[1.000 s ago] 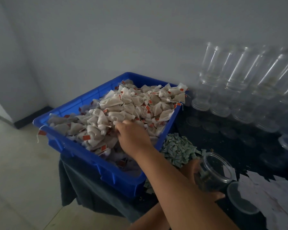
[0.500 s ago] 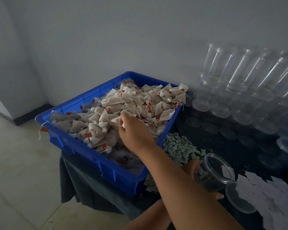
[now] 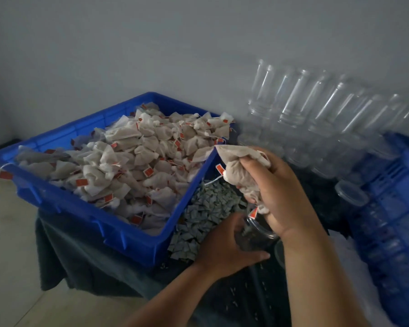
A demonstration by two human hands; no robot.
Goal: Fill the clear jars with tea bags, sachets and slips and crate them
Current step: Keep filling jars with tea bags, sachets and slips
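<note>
My right hand (image 3: 279, 192) grips a bunch of beige tea bags (image 3: 240, 171) with orange tags, held just above the mouth of a clear jar (image 3: 255, 237). The lowest bag touches the jar's rim. My left hand (image 3: 224, 249) holds that jar from the left, tilted, with dark bits inside it. A blue tray (image 3: 132, 239) heaped with more tea bags (image 3: 132, 159) stands to the left. A pile of grey-green sachets (image 3: 206, 208) lies between the tray and the jar.
Rows of empty clear jars (image 3: 300, 114) stand along the back wall. A blue crate (image 3: 392, 208) sits at the right with a clear lid (image 3: 351, 197) near it. White slips (image 3: 347, 251) lie at the right front. A dark cloth (image 3: 85, 263) covers the table.
My right hand has lifted a bunch of tea bags out of the blue tray and carried it right, over the jar. My left hand has kept hold of the jar.
</note>
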